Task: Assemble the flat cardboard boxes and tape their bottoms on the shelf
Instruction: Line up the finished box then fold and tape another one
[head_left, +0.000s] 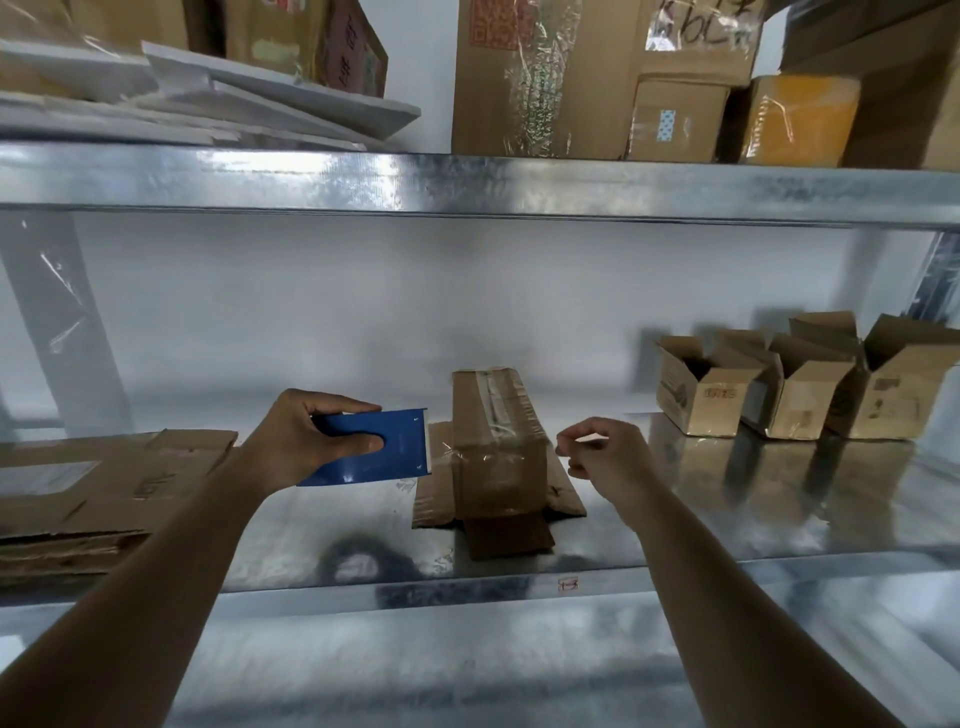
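Left hand (304, 441) grips a blue tape cutter (371, 447), thumb across its top edge and fingers curled into its slot, held above the shelf (779, 499) just left of the box I am taping. Right hand (605, 452) hovers just right of that box with thumb and forefinger drawn close, as if pinching a tape end; whether anything lies between them I cannot tell.

Between my two hands stands the taped box (496, 441), bottom up, its long axis running away from me toward the back wall. Clear tape runs along the top seam and down the near face. Its loose flaps are splayed flat on the shelf around the base. Both hands are about equally near; the cutter's white edge almost touches the box's left side.

Judgement: the strip appears laid and cut, so the coming move is likely to press it flat or lift the box aside. Pressing would follow the long axis, near end to far.

Farther left, a stack of flat boxes (104, 488) lies on the shelf, beside my left forearm. At far right, three assembled boxes (779, 395) stand with tops open, well apart from my hands. An upper shelf (467, 182) carries stored cartons and white boards.
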